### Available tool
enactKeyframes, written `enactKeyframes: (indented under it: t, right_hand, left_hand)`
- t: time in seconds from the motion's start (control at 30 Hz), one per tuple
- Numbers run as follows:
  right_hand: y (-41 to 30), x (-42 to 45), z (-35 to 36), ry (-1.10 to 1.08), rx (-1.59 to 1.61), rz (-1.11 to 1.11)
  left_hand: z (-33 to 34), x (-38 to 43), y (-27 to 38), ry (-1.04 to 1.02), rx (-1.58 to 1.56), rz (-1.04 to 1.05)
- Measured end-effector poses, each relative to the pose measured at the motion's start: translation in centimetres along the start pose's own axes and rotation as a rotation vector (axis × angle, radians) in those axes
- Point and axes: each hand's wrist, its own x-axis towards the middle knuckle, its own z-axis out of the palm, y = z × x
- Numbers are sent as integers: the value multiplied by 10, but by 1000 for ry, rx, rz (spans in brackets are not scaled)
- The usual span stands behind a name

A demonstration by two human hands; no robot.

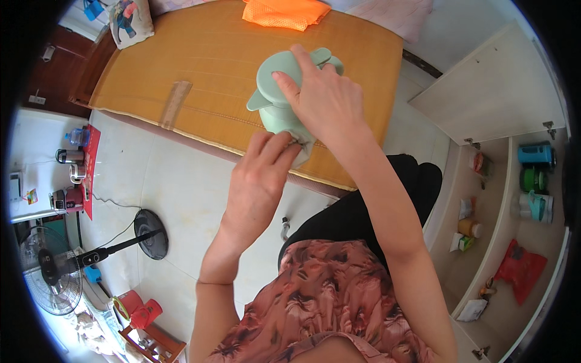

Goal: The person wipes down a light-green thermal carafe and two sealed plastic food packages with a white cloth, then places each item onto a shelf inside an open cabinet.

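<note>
A pale green jug with a lid and spout (278, 77) stands or is held over the near part of a bed covered by a tan mat (209, 59). My right hand (324, 97) grips the jug's top from the right, thumb and fingers spread across the lid by the handle. Lower down, my left hand (268, 163) pinches a crumpled whitish cloth (303, 152) against the jug's lower side. The jug's base is hidden behind the cloth and my hands.
An orange mesh cloth (286, 13) lies at the bed's far side. To the right, an open cabinet door (494, 86) juts out beside shelves (488, 218) with cups and packets. A pedestal fan (91, 259) and its cord occupy the floor at left, near red buckets (138, 308).
</note>
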Motion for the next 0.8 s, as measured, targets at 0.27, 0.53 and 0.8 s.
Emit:
enactKeyframes:
  t: [0.27, 0.53, 0.8]
  right_hand:
    - [11, 0, 1, 11, 58, -98]
    - [15, 4, 2, -18, 110, -121]
    - [27, -20, -1, 65, 447, -3]
  left_hand:
    - [59, 29, -30, 690, 48, 90]
    - [120, -20, -56, 722, -52, 117]
    - [126, -69, -79, 586, -246, -334]
